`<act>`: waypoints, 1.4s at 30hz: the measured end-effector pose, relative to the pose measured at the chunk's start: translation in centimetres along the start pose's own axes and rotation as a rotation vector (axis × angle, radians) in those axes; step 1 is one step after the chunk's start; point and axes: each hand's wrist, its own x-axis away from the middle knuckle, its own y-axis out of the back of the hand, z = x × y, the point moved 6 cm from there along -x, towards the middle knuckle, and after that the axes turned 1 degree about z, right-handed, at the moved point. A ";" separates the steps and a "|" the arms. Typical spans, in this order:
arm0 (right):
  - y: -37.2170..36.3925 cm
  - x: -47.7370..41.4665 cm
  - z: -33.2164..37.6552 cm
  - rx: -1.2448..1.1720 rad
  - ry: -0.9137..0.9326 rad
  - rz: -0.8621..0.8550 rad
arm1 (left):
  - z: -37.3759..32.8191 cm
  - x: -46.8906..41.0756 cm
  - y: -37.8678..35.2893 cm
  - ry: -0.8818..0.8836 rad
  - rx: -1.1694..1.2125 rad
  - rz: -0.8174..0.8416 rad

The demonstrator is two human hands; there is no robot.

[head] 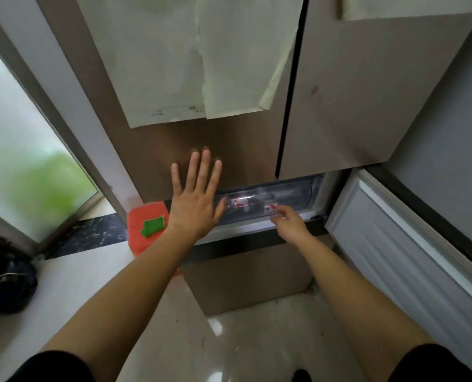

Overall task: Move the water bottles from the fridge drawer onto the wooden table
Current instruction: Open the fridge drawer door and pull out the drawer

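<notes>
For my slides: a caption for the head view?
Left hand open near fridge door; right hand reaching bottles in drawer.

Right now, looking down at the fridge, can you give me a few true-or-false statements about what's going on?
1. The left hand is spread flat against the fridge door. True.
2. The right hand holds a bottle up in the air. False: it reaches low at the clear drawer.
3. Water bottles with red labels lie in the drawer. True.
4. The lower right door is shut. False: it is swung open.
</notes>
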 end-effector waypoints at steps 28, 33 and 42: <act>-5.6 -11.3 2.4 -1.068 -0.301 0.089 | 0.0 0.0 -2.5 0.064 -0.122 -0.077; -6.3 -11.1 -1.0 -0.989 -0.389 0.151 | 0.1 0.0 -2.9 0.050 -0.121 -0.160; -7.8 -13.2 -2.4 -1.120 -0.397 0.139 | -0.2 -0.1 -4.4 0.110 -0.083 -0.274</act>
